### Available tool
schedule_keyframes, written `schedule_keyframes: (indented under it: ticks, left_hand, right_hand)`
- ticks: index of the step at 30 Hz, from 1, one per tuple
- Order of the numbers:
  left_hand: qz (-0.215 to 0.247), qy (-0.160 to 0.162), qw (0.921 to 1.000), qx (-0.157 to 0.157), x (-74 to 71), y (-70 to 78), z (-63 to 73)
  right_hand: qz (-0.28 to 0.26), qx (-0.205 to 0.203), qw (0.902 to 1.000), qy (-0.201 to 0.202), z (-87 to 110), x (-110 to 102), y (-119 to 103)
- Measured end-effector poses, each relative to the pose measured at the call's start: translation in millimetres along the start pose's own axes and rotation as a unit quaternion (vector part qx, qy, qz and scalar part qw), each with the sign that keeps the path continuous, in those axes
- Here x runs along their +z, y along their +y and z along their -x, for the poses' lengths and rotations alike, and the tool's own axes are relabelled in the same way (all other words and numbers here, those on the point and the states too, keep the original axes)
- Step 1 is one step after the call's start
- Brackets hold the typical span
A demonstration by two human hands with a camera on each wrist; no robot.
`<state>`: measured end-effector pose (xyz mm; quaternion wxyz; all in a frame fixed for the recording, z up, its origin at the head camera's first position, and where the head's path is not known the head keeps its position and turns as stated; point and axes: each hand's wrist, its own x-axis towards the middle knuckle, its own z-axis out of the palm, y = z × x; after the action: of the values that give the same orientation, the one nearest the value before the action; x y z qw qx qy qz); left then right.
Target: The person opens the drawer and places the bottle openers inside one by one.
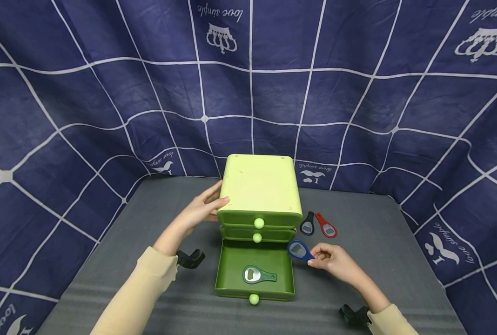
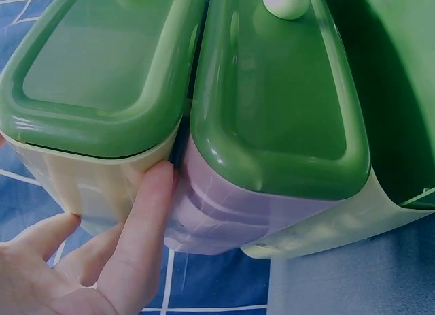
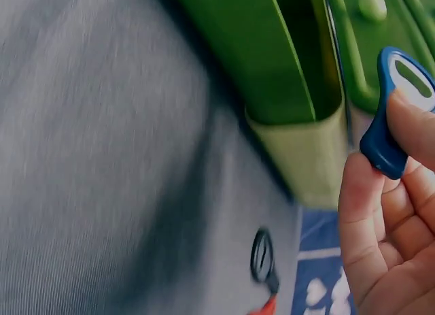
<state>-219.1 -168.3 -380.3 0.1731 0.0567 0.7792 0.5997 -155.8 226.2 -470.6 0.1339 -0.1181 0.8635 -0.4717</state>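
Observation:
A small drawer cabinet (image 1: 260, 184) with a pale yellow-green shell and green drawer fronts stands on the grey cloth. Its bottom drawer (image 1: 231, 260) is pulled out, and a green bottle opener (image 1: 267, 277) lies inside. My left hand (image 1: 198, 210) rests against the cabinet's left side, fingers spread on the upper shell (image 2: 88, 186). Between thumb and fingers, my right hand (image 1: 332, 263) pinches the handle of a blue bottle opener (image 1: 297, 250), held up by the drawer's right edge. In the right wrist view the blue opener (image 3: 386, 138) shows close to the drawer fronts.
Right of the cabinet lie a black bottle opener (image 1: 307, 224) and a red bottle opener (image 1: 327, 226). Round knobs (image 1: 254, 299) stick out from the drawer fronts. A dark blue curtain (image 1: 273, 97) with white lines hangs behind and at both sides.

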Motion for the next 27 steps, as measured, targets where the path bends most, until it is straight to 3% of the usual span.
schedule_keyframes:
  ticks: [11, 27]
  left_hand:
    - [0.001, 0.004, 1.0, -0.001, 0.5, 1.3, 0.6]
    - [-0.002, 0.002, 1.0, -0.006, 0.4, 0.4, -1.8]
  right_hand:
    - [0.037, -0.048, 0.9977, -0.029, -13.9, 48.3, -26.8]
    - [0.148, -0.079, 0.9856, 0.017, -35.7, 95.2, -40.5]
